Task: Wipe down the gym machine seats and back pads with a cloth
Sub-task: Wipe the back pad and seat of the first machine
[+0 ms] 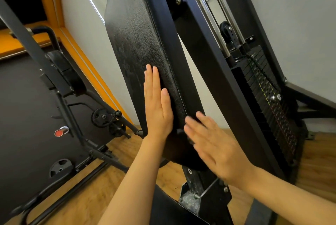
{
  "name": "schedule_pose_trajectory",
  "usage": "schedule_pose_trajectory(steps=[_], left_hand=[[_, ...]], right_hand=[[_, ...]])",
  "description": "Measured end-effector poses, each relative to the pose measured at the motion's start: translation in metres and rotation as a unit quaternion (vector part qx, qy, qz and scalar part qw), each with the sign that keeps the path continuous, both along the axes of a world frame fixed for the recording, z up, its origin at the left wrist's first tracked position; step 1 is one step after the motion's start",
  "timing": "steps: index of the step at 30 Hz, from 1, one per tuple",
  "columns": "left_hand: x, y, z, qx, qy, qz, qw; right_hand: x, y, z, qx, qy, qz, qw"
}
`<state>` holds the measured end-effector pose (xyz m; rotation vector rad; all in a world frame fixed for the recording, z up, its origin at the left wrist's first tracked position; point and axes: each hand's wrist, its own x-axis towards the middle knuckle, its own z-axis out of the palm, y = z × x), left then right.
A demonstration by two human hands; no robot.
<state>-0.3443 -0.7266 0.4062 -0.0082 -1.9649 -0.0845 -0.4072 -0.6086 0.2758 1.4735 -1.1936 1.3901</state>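
Left hand (157, 108) lies flat on the back pad (138, 42); right hand (216, 146), fingers straight, at its lower edge.

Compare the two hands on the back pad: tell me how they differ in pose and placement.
The left hand lies flat on the front face of the back pad, fingers straight and together, pointing up; the right hand sits lower, at the pad's side edge, fingers spread and angled up-left. The left hand is sharp; the right hand is motion-blurred. Both are bare and open, and neither holds a cloth.
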Motion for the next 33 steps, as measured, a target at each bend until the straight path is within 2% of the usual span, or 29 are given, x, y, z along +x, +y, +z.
schedule_pose_trajectory(steps=[2,4,6,10,18,20,24,29,31,33], left_hand=[[0.0,0.0,-0.001,0.0,0.002,0.004,1.0],[0.0,0.003,-0.001,0.006,-0.001,0.008,1.0],[-0.001,0.005,-0.002,0.007,-0.002,0.003,1.0],[-0.001,0.003,0.0,0.004,0.003,-0.004,1.0],[0.0,0.005,-0.001,0.022,-0.004,0.02,1.0],[0.001,0.006,0.0,0.022,-0.005,0.022,1.0],[0.0,0.007,-0.001,0.022,-0.004,0.024,0.999],[-0.001,0.006,-0.003,0.014,0.002,0.013,1.0],[-0.001,0.006,-0.002,0.015,0.003,0.01,1.0],[-0.001,0.005,-0.003,0.015,0.005,0.011,1.0]], right_hand=[[0.003,-0.005,0.03,-0.025,-0.122,0.044,0.991],[0.001,-0.008,0.052,-0.044,-0.187,0.041,0.981],[0.003,-0.008,0.048,-0.05,-0.16,0.026,0.986],[0.01,0.0,0.003,-0.033,-0.053,-0.015,0.998],[0.005,-0.006,-0.048,-0.057,0.034,-0.021,0.998],[0.004,-0.01,-0.044,-0.073,0.023,-0.018,0.997],[0.01,-0.012,-0.019,-0.094,-0.075,0.035,0.992],[0.001,-0.007,0.05,-0.077,-0.147,0.068,0.984],[0.0,-0.01,0.065,-0.081,-0.153,0.049,0.984],[0.004,-0.009,0.053,-0.066,-0.141,0.032,0.987]])
